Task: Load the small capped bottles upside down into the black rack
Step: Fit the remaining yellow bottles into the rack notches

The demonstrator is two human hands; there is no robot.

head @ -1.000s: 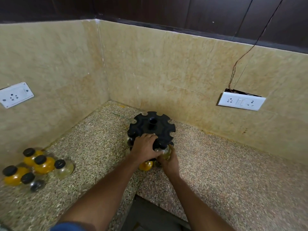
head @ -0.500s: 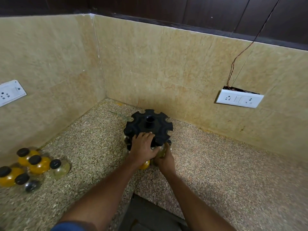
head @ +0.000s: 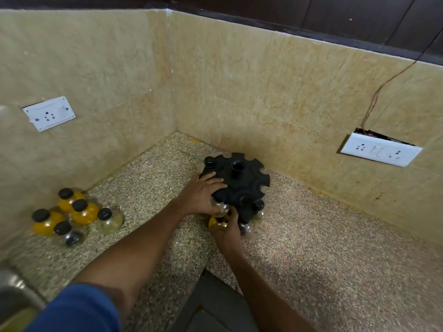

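Observation:
A round black rack [head: 242, 185] with notched slots stands on the speckled counter near the corner. Several small bottles hang in its slots, caps showing at the rim, one cap [head: 209, 161] at the far left. My left hand [head: 203, 195] rests on the rack's near left edge, fingers spread over the top. My right hand [head: 226, 230] is under the front rim and grips a small bottle with yellow contents [head: 214, 222]. Several loose capped bottles [head: 76, 212], yellow and clear, stand grouped on the counter at the left.
White wall sockets sit on the left wall [head: 49, 113] and the right wall [head: 381, 149], the latter with a thin wire running up. A steel rim [head: 14, 291] shows at the lower left. A dark gap [head: 215, 305] opens at the counter's front edge.
The camera view has shifted, so the rack and bottle group sit further right in frame. My left hand has slid to the rack's left side; my right hand has drawn slightly toward me, under the front rim.

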